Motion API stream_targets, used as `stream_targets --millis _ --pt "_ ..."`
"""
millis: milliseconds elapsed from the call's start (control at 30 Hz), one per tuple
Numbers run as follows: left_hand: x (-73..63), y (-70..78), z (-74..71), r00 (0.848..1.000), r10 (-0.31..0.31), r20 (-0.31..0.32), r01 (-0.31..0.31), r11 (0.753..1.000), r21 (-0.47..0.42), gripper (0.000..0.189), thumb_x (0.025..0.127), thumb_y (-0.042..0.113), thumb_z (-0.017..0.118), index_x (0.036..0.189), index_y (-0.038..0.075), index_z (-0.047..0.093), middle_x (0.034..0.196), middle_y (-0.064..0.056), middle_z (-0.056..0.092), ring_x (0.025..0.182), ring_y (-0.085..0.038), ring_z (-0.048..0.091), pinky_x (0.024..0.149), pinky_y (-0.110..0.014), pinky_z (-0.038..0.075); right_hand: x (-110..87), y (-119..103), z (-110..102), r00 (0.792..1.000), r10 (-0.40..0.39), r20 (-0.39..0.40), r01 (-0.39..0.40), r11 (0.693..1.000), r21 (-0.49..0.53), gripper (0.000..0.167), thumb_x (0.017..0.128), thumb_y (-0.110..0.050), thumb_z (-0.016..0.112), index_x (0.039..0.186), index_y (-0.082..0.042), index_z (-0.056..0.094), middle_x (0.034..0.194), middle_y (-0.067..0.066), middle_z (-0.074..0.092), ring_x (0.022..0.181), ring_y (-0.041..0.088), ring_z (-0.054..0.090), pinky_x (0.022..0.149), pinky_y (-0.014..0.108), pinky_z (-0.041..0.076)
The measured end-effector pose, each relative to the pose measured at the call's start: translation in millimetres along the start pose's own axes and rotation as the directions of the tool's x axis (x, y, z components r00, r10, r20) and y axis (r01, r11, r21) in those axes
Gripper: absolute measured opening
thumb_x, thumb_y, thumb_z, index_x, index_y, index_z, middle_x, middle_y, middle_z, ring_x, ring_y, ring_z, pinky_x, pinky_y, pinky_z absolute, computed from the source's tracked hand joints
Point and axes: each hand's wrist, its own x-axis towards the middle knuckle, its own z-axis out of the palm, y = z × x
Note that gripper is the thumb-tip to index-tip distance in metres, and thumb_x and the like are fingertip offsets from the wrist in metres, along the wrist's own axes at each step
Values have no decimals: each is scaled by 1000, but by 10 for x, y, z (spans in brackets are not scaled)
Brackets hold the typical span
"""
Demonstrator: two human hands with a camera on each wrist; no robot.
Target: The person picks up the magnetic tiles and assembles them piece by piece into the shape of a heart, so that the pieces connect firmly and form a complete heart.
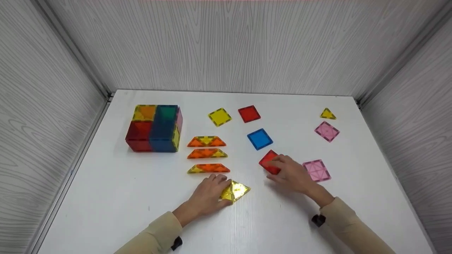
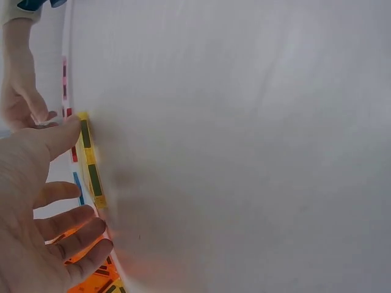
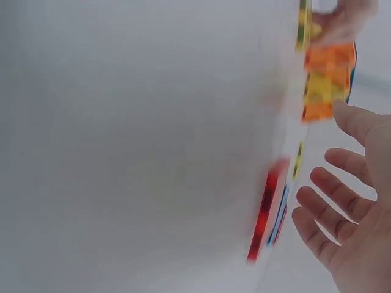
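Near the front middle of the table, my left hand (image 1: pixel 210 194) grips a small yellow magnetic-tile pyramid (image 1: pixel 239 190), thumb on the near side and fingers on the far side. In the left wrist view its yellow edge (image 2: pixel 91 162) shows beside the thumb and fingers. My right hand (image 1: pixel 291 173) is over a red square magnetic tile (image 1: pixel 271 157), covering part of it. The right wrist view shows the fingers spread and relaxed, with a gap between them and the red tile (image 3: pixel 266 210). Just beyond lies a blue square tile (image 1: pixel 260 139).
A multicoloured tile box (image 1: pixel 153 128) stands at the left. Several orange-and-yellow tile pieces (image 1: pixel 208 168) form a column in the middle. Behind are a yellow square (image 1: pixel 219 117) and another red square (image 1: pixel 249 114). Pink squares (image 1: pixel 327 131) and a yellow triangle (image 1: pixel 328 114) lie at the right.
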Motion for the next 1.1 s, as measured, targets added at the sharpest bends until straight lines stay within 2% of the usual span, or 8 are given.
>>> stream_targets --millis 200,400,533,633,767,867,1000,1100 --pt "39 2 -10 1000 11 -7 -11 1000 25 66 94 54 74 146 15 61 143 -5 62 122 -26 56 105 -46 51 -63 525 -394 984 154 -93 -157 987 -19 45 97 -30 77 137 -10 69 132 15 65 121 33 63 93 52 61" --pt "88 25 -12 1000 7 -18 -7 1000 9 65 93 56 74 144 17 63 143 -2 65 118 -25 55 102 -45 51 -82 1089 -708 952 233 -199 -244 969 -36 43 101 -27 72 135 -2 68 134 23 64 124 44 61 98 65 53" --pt "121 52 10 1000 11 -7 -12 1000 -13 65 94 56 73 145 18 62 144 -1 64 120 -25 55 103 -45 50 -79 1398 -854 927 292 -234 -304 953 -14 43 102 -25 70 136 1 66 137 27 61 119 46 61 93 66 51" --pt "134 69 16 1000 14 0 -14 1000 -21 64 94 56 73 145 18 62 146 -1 63 122 -25 55 105 -45 51 -33 1552 -936 911 352 -216 -358 934 14 46 103 -27 69 138 3 63 140 30 59 119 49 60 94 67 51" --pt "136 66 13 1000 9 -7 -9 1000 -26 62 94 55 74 144 19 63 146 0 63 123 -24 55 105 -45 50 100 1711 -1001 894 414 -170 -417 909 20 51 105 -32 65 142 3 60 147 34 52 132 55 51 105 74 44" --pt "129 54 18 1000 24 -18 -25 999 -29 59 94 54 75 140 18 66 142 0 65 119 -23 56 100 -42 52 206 1834 -1008 890 436 -133 -442 897 -14 53 106 -33 62 144 4 57 150 36 48 138 58 45 111 76 39" --pt "119 44 30 999 42 -19 -42 999 -29 53 93 51 78 134 18 71 135 0 68 115 -22 57 95 -39 52 328 1965 -991 879 475 -48 -478 876 -68 61 107 -37 60 148 7 50 150 38 47 138 59 45 113 74 38" --pt "122 48 26 999 36 -4 -36 999 -21 51 93 51 78 132 18 71 134 1 68 114 -21 57 94 -37 52 418 2038 -1009 860 511 10 -507 855 -114 67 107 -41 57 152 7 44 150 40 47 137 60 45 113 74 39"
